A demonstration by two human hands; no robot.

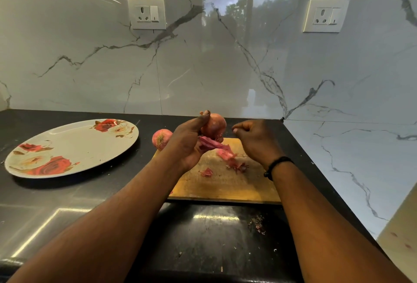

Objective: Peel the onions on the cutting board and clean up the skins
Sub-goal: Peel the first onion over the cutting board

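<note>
My left hand (188,141) holds a red onion (215,125) up above the far edge of the wooden cutting board (225,183). A strip of pink skin (212,143) hangs loose from the onion's underside. My right hand (255,138) hovers just right of the onion, fingers curled in, slightly blurred; whether it pinches a bit of skin I cannot tell. A second onion (160,138) lies at the board's far left corner, its skin on. Several torn skin pieces (228,155) lie on the board.
A large rose-patterned plate (74,147) sits on the black counter to the left. Marble walls close off the back and the right side. Skin crumbs (257,225) are scattered on the counter in front of the board.
</note>
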